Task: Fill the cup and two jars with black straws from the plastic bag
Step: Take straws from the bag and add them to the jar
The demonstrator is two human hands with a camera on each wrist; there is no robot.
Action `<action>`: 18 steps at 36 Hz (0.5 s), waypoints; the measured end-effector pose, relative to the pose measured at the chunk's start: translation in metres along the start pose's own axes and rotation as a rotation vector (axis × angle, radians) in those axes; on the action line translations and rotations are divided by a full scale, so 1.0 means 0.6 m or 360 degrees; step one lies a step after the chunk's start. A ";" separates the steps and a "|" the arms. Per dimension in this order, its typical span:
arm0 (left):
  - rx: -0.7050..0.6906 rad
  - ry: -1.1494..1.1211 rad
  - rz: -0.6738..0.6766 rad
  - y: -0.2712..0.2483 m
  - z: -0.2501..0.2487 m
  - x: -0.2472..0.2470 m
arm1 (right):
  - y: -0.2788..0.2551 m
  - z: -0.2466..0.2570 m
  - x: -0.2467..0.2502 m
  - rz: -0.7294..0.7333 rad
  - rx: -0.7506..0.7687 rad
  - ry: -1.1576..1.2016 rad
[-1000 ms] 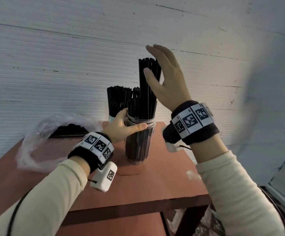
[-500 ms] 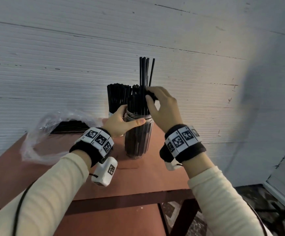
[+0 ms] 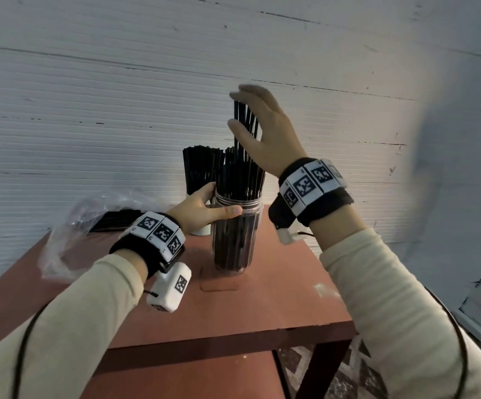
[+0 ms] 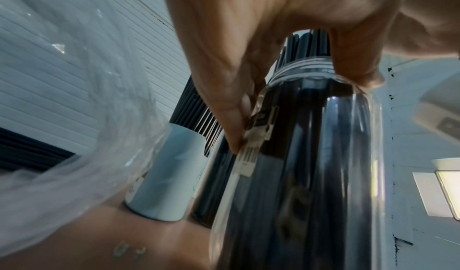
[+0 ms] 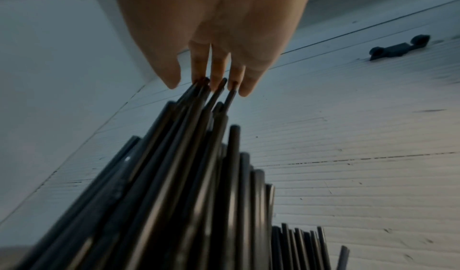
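A clear jar (image 3: 235, 243) (image 4: 311, 176) packed with black straws (image 3: 242, 174) (image 5: 186, 156) stands on the red-brown table (image 3: 262, 306). My left hand (image 3: 219, 201) (image 4: 296, 97) grips its neck, thumb in front and fingers behind. A few taller straws (image 3: 245, 122) stick up above the rest. My right hand (image 3: 235, 110) (image 5: 214, 81) is over them, fingers straight and touching their tips. A white cup (image 3: 200, 231) (image 4: 164, 176) full of straws stands just behind on the left. Another dark container (image 4: 211, 185) of straws stands between the cup and the jar.
A crumpled clear plastic bag (image 3: 89, 226) (image 4: 62, 136) holding more black straws (image 3: 112, 220) lies at the table's back left, against the white ribbed wall (image 3: 118, 110). The table's front edge (image 3: 233, 344) runs below my wrists, with a lower shelf under it.
Half a second ago my right hand was curled round the straws at the jar mouth. It has risen to the tall straws' tips with fingers straightened. The left hand kept its grip.
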State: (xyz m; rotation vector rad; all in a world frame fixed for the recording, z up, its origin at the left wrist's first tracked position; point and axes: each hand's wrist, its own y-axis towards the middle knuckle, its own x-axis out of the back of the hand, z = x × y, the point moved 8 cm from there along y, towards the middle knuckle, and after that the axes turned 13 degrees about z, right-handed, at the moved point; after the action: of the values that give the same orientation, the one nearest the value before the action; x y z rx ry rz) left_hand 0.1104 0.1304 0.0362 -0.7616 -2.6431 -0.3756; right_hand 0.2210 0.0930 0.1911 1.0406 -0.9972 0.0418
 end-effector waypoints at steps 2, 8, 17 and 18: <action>-0.0006 0.0000 -0.0005 0.000 0.003 0.000 | 0.001 -0.006 -0.007 -0.0015 -0.0023 -0.0012; -0.0003 0.0000 -0.0017 0.002 0.008 0.000 | -0.025 -0.012 -0.020 -0.0084 -0.0014 0.0062; 0.0000 -0.0056 -0.0048 0.000 0.014 -0.001 | -0.092 -0.001 -0.060 -0.0126 -0.0058 0.0122; 0.0010 -0.0056 -0.0060 0.000 0.015 -0.001 | -0.092 0.002 -0.060 -0.0122 -0.0073 0.0110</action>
State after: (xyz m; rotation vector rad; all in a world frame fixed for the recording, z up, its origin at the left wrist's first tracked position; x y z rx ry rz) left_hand 0.1084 0.1333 0.0278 -0.7236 -2.6939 -0.3671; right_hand 0.2251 0.0767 0.1271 1.0283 -0.8910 -0.0080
